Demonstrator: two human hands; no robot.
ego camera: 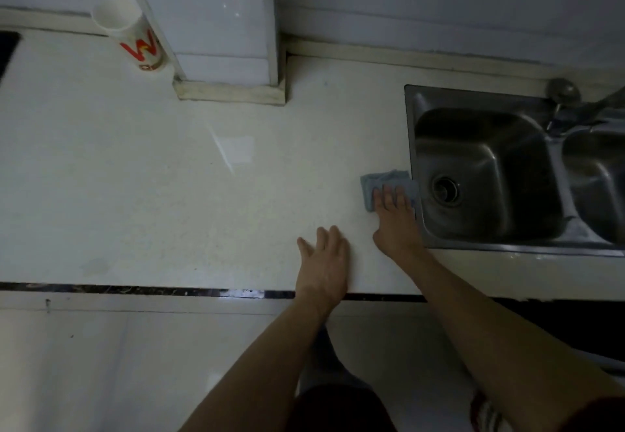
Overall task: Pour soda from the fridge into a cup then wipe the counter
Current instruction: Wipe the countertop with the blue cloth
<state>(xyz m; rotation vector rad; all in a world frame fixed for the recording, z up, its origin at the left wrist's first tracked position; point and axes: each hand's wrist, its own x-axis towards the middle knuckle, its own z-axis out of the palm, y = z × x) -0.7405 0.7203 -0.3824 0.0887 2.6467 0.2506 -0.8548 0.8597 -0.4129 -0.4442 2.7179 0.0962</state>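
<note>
Head view, looking down on a pale counter (142, 174). Steel sink (487, 174) set into the counter's right end, two basins, tap (571, 103) at its back rim. A tiled wall column (220, 26) juts onto the counter's back edge; a paper cup (130, 31) with red lettering stands just left of it, upright, mouth open — contents not visible.

Blue cloth (378, 183) lies folded, roughly square, at the counter's right part, its right edge touching the sink's left rim. Right hand (394, 215) lies flat on the cloth, fingers spread and extended toward the back wall — pressing, not gripping. Left hand (324, 262) rests palm-down near the counter's front edge, fingers open, holding nothing, clear of the cloth.
</note>
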